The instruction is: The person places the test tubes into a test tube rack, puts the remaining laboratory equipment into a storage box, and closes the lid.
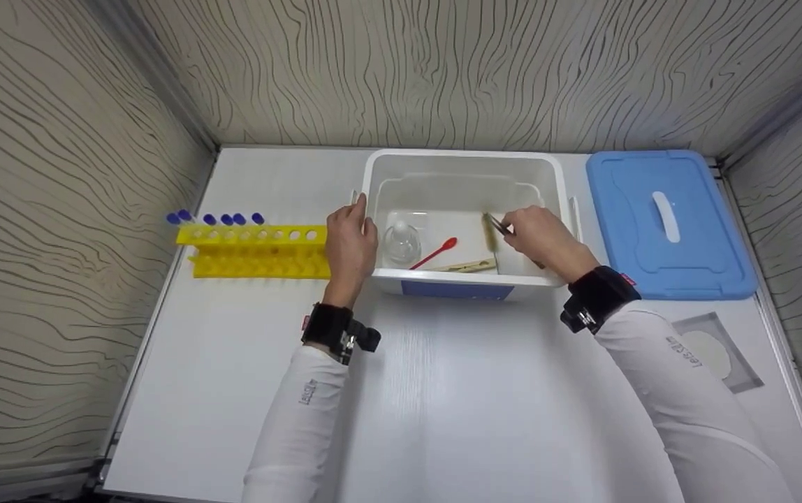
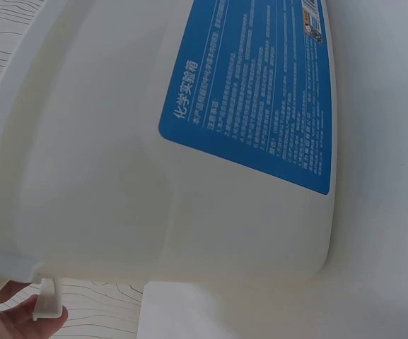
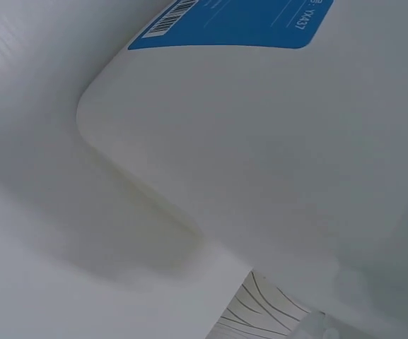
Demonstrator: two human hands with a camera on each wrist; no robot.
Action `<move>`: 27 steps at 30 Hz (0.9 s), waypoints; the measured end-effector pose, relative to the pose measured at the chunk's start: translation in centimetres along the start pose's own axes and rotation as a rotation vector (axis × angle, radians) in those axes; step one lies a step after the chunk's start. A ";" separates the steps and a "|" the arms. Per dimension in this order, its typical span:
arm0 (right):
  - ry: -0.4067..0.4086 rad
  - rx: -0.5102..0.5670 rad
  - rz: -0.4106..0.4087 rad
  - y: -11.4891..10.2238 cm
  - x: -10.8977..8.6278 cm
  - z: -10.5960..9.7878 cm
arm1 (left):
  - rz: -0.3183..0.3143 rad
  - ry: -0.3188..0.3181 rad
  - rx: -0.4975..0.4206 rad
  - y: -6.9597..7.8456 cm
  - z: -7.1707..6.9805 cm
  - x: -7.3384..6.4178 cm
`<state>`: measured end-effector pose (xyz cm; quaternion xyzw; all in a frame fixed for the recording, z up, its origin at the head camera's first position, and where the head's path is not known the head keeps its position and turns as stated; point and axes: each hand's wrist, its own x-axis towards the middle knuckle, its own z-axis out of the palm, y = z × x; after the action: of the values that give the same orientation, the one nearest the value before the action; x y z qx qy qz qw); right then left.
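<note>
A white plastic storage box (image 1: 464, 154) stands open on the table. My left hand (image 1: 352, 244) grips its left rim, with fingertips beside the white side latch (image 2: 48, 300) in the left wrist view. Reaching into the box, my right hand (image 1: 544, 237) holds a slim metal tool like tweezers (image 1: 499, 225), its end beside a test tube brush (image 1: 489, 234). Also in the box are a clear glass vessel (image 1: 401, 244), a red spoon (image 1: 436, 252) and a wooden test tube clamp (image 1: 467, 266). The right wrist view shows only the box's outer wall (image 3: 246, 141), with the hand hidden.
Left of the box stands a yellow test tube rack (image 1: 254, 265) with several blue-capped tubes (image 1: 225, 219) behind it. A blue lid (image 1: 673, 265) with a white handle lies to the right. Nearer, a clear bag with a white disc (image 1: 712, 353) is partly under the right sleeve.
</note>
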<state>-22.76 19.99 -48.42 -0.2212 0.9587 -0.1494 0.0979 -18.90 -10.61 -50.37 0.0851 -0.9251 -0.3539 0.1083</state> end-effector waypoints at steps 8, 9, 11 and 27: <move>-0.031 -0.018 0.021 0.6 0.8 0.5 | -0.019 -0.010 -0.001 0.0 0.0 0.0; -0.041 -0.024 0.024 0.6 0.9 0.5 | -0.019 -0.008 0.000 0.0 0.0 0.0; -0.057 -0.049 0.024 0.8 1.1 0.6 | -0.017 -0.003 0.002 0.0 0.0 0.0; 0.017 0.021 0.019 0.7 0.8 0.5 | -0.026 -0.007 0.000 0.0 0.0 -0.1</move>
<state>-23.60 20.08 -49.19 -0.2098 0.9600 -0.1603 0.0933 -18.85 -10.59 -50.42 0.0957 -0.9243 -0.3556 0.1004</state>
